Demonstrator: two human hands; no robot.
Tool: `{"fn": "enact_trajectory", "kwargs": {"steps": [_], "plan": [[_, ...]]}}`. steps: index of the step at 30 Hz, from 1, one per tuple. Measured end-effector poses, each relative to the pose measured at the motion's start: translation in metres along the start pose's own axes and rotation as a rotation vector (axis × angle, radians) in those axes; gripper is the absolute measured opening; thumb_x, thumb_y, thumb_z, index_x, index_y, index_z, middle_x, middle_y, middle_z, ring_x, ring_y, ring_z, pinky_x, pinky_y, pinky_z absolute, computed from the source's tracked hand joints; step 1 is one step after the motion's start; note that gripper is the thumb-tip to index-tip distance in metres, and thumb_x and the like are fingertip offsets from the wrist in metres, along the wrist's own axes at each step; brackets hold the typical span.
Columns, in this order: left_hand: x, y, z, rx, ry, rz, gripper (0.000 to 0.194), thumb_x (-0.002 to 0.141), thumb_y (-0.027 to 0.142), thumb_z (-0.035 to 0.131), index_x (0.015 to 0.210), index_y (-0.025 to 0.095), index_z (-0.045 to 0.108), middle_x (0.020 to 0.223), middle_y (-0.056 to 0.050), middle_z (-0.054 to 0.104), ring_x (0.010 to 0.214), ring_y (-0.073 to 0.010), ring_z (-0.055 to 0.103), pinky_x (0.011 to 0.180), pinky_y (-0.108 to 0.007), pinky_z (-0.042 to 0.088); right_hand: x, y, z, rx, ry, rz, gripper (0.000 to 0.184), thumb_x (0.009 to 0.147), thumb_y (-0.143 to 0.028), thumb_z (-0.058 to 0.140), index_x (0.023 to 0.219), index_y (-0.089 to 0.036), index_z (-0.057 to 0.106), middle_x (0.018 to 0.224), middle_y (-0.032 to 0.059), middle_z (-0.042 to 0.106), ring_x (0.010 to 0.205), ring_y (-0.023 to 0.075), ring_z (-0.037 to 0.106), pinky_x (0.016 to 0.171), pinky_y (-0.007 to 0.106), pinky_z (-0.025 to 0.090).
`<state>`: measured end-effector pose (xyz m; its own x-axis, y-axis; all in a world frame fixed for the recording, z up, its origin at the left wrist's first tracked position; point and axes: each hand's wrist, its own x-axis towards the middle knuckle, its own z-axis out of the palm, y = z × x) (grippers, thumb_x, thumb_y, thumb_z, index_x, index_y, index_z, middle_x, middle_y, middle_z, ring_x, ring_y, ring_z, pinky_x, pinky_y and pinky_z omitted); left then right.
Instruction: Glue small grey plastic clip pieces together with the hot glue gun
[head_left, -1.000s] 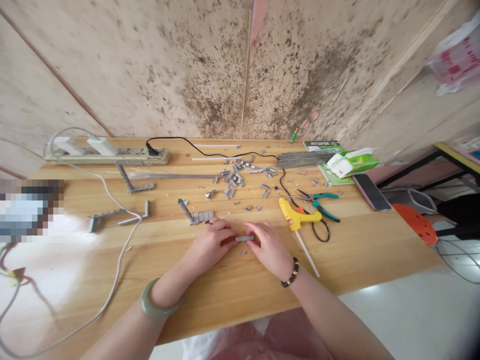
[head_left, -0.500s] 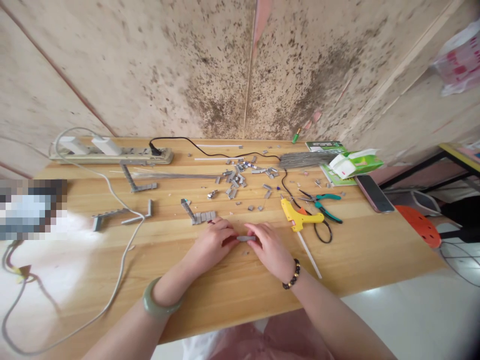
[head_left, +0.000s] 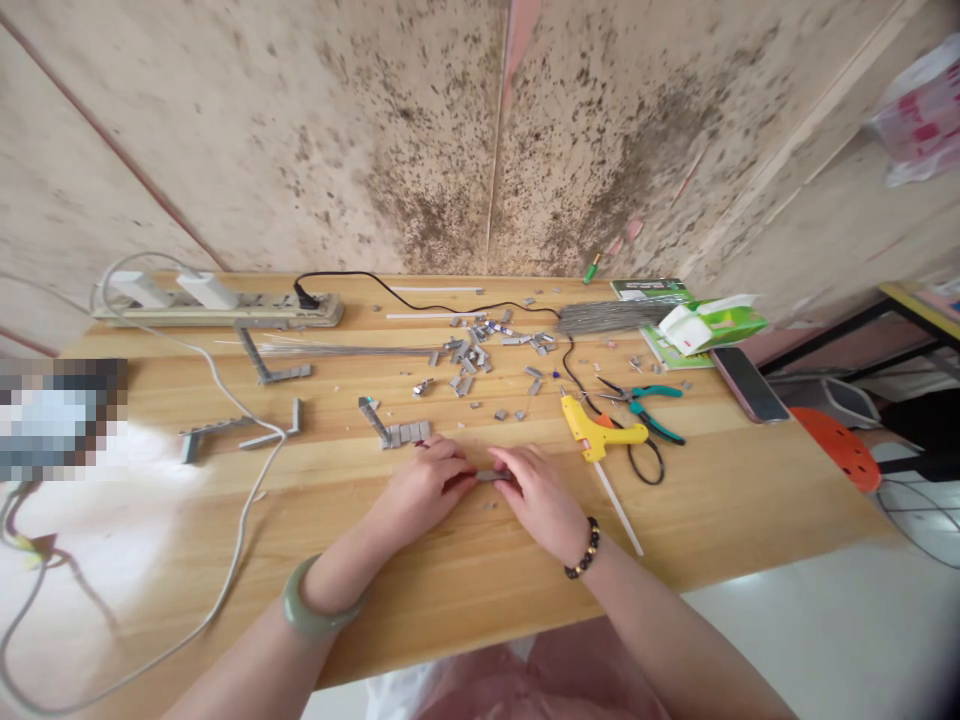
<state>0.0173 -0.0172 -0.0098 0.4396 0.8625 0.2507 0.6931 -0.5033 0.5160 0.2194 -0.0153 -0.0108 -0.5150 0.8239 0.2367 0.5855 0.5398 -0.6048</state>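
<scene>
Between my fingertips, just above the wooden table (head_left: 450, 580), is a small flat grey piece (head_left: 491, 476). My left hand (head_left: 429, 487) pinches its left end, and my right hand (head_left: 541, 500) grips the right end. Fingers cover both ends of it. Just beyond my left hand lies an L-shaped assembly of grey pieces (head_left: 405, 433). Further back is a scattered pile of small grey pieces (head_left: 466, 360). A yellow glue gun (head_left: 606, 432) lies to the right of my right hand, with a white glue stick (head_left: 619, 510) at its back end.
Teal-handled pliers (head_left: 656, 408) lie beyond the glue gun. A bundle of thin metal wires (head_left: 619, 317), a green tissue pack (head_left: 720, 325) and a phone (head_left: 750, 385) are at the right. More grey assemblies (head_left: 274, 375), a white cable (head_left: 240, 540) and a power strip (head_left: 281, 312) occupy the left.
Both hands keep their pinch on the grey piece, which has hardly moved. The view has shifted very slightly, with things at the left edge sliding left.
</scene>
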Motion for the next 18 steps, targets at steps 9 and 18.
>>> {"fn": "enact_trajectory", "kwargs": {"steps": [9,18], "plan": [[0.0004,-0.0007,0.0003,0.014,0.006,-0.020,0.021,0.089,0.025,0.055,0.074,0.018,0.067,0.077,-0.005,0.059,0.080,-0.0192,0.053,0.076,-0.031,0.042,0.0004,0.0013,-0.0008,-0.005,0.024,-0.003,0.036,0.087,-0.007,0.053,0.121,-0.022,0.051,0.095,0.0049,0.063,0.091,0.0224,0.055,0.085,0.041,0.047],[0.0030,0.0017,-0.0008,-0.011,-0.002,-0.059,0.020,0.089,0.021,0.053,0.073,0.017,0.066,0.076,-0.005,0.061,0.078,-0.0191,0.055,0.072,-0.030,0.043,0.0021,0.0033,0.0013,0.019,0.076,0.014,0.036,0.088,-0.006,0.048,0.120,-0.022,0.051,0.097,0.0059,0.063,0.093,0.0220,0.056,0.087,0.041,0.049]]}}
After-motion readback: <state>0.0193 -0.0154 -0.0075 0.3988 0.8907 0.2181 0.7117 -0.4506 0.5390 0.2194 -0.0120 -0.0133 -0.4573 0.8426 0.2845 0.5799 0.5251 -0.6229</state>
